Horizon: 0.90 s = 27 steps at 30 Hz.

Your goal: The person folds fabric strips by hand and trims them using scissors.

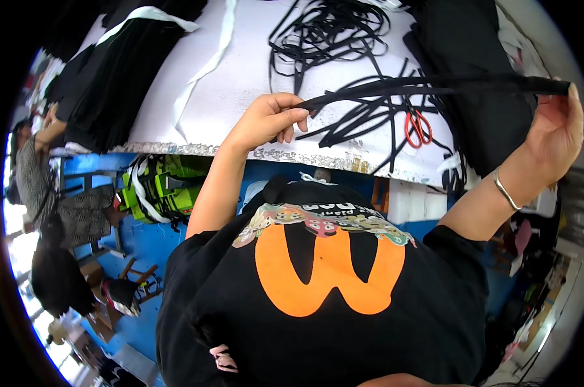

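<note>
Upper right: black strip point(498, 82) pinched by left hand point(271, 120) and right hand point(555, 134) | risk: red-handled scissors point(418, 130) could be dragged if loose strips point(338, 133) are snagged

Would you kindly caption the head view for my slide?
Left hand and right hand hold a black strip over a white table.

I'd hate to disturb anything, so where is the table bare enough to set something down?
The white table is bare between the loose white strip and the tangled black strips, beyond the left hand, and between that strip and the left black stack. The right is crowded: cut strips, red scissors, black fabric.
</note>
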{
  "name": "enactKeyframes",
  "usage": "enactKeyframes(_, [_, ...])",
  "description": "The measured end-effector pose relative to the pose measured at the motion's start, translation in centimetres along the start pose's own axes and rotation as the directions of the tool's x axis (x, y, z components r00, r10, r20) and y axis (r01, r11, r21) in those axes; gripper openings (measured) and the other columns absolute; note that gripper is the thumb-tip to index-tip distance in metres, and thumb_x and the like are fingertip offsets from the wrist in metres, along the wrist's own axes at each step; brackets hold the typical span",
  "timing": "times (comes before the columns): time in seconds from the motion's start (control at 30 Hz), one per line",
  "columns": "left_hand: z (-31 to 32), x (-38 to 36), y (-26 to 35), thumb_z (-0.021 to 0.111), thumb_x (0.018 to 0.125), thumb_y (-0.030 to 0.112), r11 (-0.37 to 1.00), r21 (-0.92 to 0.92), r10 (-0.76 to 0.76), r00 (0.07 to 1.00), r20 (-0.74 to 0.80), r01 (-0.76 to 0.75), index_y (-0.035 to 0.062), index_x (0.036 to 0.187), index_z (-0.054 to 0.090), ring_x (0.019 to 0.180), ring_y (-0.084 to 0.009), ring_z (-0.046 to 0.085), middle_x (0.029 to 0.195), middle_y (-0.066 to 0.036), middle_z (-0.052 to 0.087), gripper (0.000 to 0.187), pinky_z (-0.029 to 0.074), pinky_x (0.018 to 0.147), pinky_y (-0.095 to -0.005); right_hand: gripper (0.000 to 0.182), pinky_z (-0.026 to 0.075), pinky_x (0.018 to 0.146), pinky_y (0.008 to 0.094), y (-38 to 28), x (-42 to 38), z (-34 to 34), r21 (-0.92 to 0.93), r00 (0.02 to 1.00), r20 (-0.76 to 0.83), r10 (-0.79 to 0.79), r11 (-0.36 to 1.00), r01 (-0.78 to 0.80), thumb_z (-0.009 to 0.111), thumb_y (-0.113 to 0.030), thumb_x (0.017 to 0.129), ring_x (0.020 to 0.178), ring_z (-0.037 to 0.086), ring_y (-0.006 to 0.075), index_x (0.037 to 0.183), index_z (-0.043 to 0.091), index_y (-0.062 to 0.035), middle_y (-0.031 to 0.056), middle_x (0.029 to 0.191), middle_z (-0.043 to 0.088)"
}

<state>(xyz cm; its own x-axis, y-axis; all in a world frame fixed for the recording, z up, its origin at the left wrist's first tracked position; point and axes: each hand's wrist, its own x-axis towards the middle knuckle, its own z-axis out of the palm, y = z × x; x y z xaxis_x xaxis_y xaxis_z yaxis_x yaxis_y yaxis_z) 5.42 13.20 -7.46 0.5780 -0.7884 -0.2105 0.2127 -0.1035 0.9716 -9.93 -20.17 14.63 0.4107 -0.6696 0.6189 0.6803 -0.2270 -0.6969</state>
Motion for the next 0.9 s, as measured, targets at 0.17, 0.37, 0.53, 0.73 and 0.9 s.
enactKeyframes(0.17, [0.2, 2.7, -2.3, 0.062, 0.086, 0.011, 0.996, 0.059, -0.075, 0.993, 0.086, 0.07, -0.0022, 0.101, 0.064, 0.058, -0.0101, 0.062, 0.081, -0.007, 0.068, 0.02, 0.045, 0.046, -0.0202, 0.013, 0.05, 0.079, 0.0367, -3.1, -0.5, 1.6, -0.12, 0.987, 0.036, -0.159, 0.979, 0.163, 0.06, -0.002, 0.085, 0.081, 0.064, 0.024, 0.087, 0.066, 0.0087, 0.0167, 0.087, 0.066])
enactKeyframes(0.37, [0.8, 5.0, -6.3, 0.066, 0.083, 0.012, 0.995, -0.05, 0.087, 0.993, 0.082, -0.083, -0.0021, 0.089, 0.069, 0.065, -0.0117, 0.064, 0.078, -0.008, 0.069, 0.016, 0.049, 0.061, -0.0218, 0.016, 0.048, 0.077, 0.0346, -5.3, -2.5, 6.8, -0.42, 0.979, -0.054, -0.196, 0.894, 0.156, 0.057, -0.006, 0.086, 0.081, 0.06, 0.0238, 0.088, 0.062, 0.0088, 0.017, 0.086, 0.062])
enactKeyframes(0.53, [0.8, 7.0, -4.8, 0.073, 0.076, 0.026, 0.71, 0.494, 0.387, 0.864, 0.321, -0.502, 0.0055, 0.099, 0.07, 0.1, -0.0228, 0.06, 0.108, -0.012, 0.066, 0.031, 0.046, 0.086, -0.0366, 0.015, 0.047, 0.085, 0.0335, -4.6, -2.4, 3.7, -0.402, 0.993, 0.046, -0.112, 0.908, 0.121, 0.06, -0.002, 0.086, 0.086, 0.062, 0.0205, 0.094, 0.065, 0.0089, 0.0142, 0.091, 0.066])
enactKeyframes(0.73, [5.0, 7.9, 9.4, 0.055, 0.087, 0.011, 0.653, 0.091, 0.71, 0.65, 0.273, -0.752, 0.0027, 0.117, 0.059, 0.107, -0.0173, 0.057, 0.116, -0.009, 0.062, 0.031, 0.044, 0.093, -0.0303, 0.006, 0.047, 0.077, 0.0223, -1.9, -8.8, 7.5, -0.545, 0.989, 0.036, -0.141, 0.827, 0.137, 0.065, 0.007, 0.08, 0.079, 0.061, 0.0135, 0.085, 0.065, 0.0075, 0.0092, 0.084, 0.065])
enactKeyframes(0.9, [10.2, 7.2, 13.2, 0.062, 0.088, 0.012, 0.827, -0.249, 0.547, 0.621, 0.561, -0.503, 0.0005, 0.111, 0.054, 0.086, -0.0107, 0.062, 0.091, -0.006, 0.061, 0.026, 0.05, 0.076, -0.0228, 0.005, 0.036, 0.054, 0.0141, 1.6, -11.2, 8.9, -0.516, 0.985, 0.139, -0.103, 0.841, 0.161, 0.069, 0.002, 0.08, 0.061, 0.051, 0.0004, 0.076, 0.065, 0.0011, -0.0018, 0.067, 0.06])
